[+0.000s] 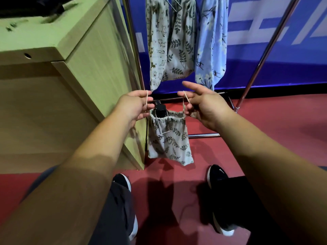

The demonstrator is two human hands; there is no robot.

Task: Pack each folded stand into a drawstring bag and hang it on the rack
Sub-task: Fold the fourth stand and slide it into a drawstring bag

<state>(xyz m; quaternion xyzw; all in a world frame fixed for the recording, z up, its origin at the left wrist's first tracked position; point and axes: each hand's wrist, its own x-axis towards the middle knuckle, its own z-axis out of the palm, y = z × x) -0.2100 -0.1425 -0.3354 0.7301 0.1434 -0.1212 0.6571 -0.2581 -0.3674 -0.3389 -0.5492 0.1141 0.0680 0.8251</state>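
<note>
Drawing the mouth closed looks like the step in hand. The leaf-print drawstring bag (pixel 168 140) hangs in the air between both hands, above the red floor (pixel 265 124) and just in front of the rack (pixel 265 55). The black folded stand (pixel 160 109) pokes out of its open top. The left hand (pixel 135 106) has its fingers (pixel 141 93) curled round the left cord (pixel 146 100). The right hand (pixel 205 106) pinches the right cord (pixel 185 98) close to the bag's corner, forefinger held straight. To do this well, first settle the stand lower, since its exposed end and wire loop could jam the mouth. Then pull both cords outward evenly so the gathers close level. Three hung bags (pixel 177 50) are on the rack behind, beside the table (pixel 53 41).
</note>
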